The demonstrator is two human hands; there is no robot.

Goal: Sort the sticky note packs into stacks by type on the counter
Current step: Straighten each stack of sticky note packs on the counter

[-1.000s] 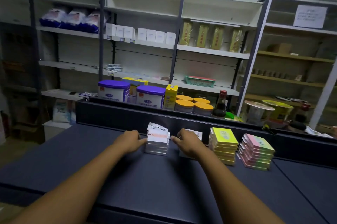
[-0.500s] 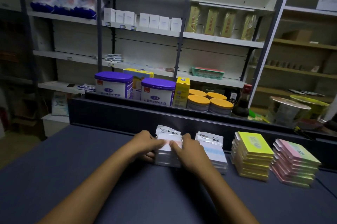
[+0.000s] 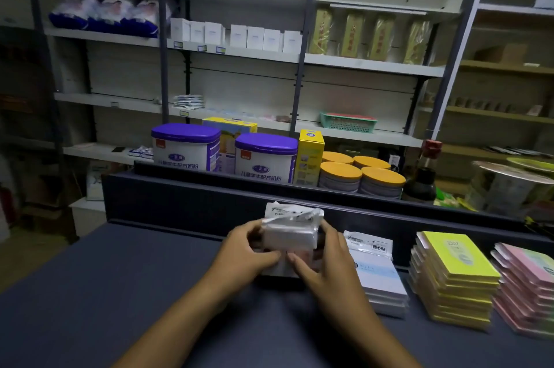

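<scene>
Dim shop shelving stands behind a dark blue counter (image 3: 90,292) with a raised back ledge. Both forearms reach in from the bottom edge and meet at the middle of the counter. The left hand (image 3: 244,250) and the right hand (image 3: 325,259) curl round a white pack stack (image 3: 289,237) from either side, thumbs near each other at its front, fingers wrapped on its ends. The upper packs look lifted and tilted in their clear wrappers; how many packs are held, and whether the lowest ones rest on the counter, I cannot tell through the blur.

Just right of the right hand lies a second pile, the white-and-blue pack stack (image 3: 379,274), flat on the counter with a printed header flap on top. Beside that, further right, sits the yellow pack stack (image 3: 455,271), slightly fanned toward the front. At the right edge, partly cut off, is the pink pack stack (image 3: 527,283), also fanned. The three piles stand in a row, close together but apart.

Beyond the ledge are two purple-lidded tins (image 3: 265,157), a yellow box (image 3: 310,154) between the tins and four orange-lidded jars (image 3: 361,175), and a dark bottle (image 3: 422,178) with a red cap. On the shelves above are white boxes (image 3: 236,34), a green basket (image 3: 347,121) and blue-and-white bags (image 3: 105,13).
</scene>
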